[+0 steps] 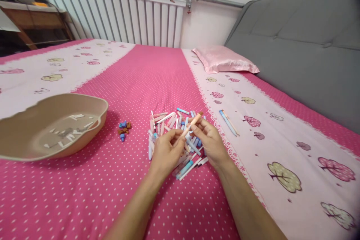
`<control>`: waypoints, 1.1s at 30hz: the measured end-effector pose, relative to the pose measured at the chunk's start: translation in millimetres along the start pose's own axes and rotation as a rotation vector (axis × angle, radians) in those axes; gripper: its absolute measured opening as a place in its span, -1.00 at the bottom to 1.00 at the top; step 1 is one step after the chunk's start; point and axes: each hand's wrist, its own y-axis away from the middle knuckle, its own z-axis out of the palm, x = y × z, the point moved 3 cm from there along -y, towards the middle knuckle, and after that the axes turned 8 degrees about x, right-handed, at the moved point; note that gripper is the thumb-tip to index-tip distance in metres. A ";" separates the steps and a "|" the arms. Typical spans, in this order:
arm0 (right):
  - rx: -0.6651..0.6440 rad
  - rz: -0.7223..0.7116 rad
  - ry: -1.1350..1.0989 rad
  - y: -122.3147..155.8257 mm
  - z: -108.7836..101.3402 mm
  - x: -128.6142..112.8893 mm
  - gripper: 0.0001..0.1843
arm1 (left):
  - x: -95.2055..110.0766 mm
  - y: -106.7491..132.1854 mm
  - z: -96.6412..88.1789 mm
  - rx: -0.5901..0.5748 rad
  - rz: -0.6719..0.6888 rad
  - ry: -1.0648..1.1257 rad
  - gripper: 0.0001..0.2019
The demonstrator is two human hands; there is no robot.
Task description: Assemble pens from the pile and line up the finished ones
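Observation:
Both my hands meet over a heap of pens (171, 127) on the pink dotted bedsheet. My left hand (166, 152) and my right hand (208, 138) pinch the two ends of one peach-coloured pen (192, 123), which slants up to the right. Pink, blue and white pens lie loose under and around my fingers. Two more pens (229, 122) lie side by side to the right of the heap, apart from it. A small cluster of blue and brown caps (123, 128) sits left of the heap.
A beige plastic basin (84, 135) with several small white pieces inside stands at the left. A pink pillow (225, 60) lies at the far end near the grey padded headboard (303, 48). A white radiator (118, 15) runs along the back wall.

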 end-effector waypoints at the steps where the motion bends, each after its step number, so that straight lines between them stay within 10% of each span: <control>1: -0.002 0.005 -0.007 0.2 0.5 0.2 -0.70 | -0.1 -0.1 0.6 -0.003 -0.010 0.029 -0.79; 33: -0.021 0.080 -0.066 0.1 1.9 -1.4 -0.69 | 1.8 0.1 3.3 -0.099 -0.045 0.115 -0.79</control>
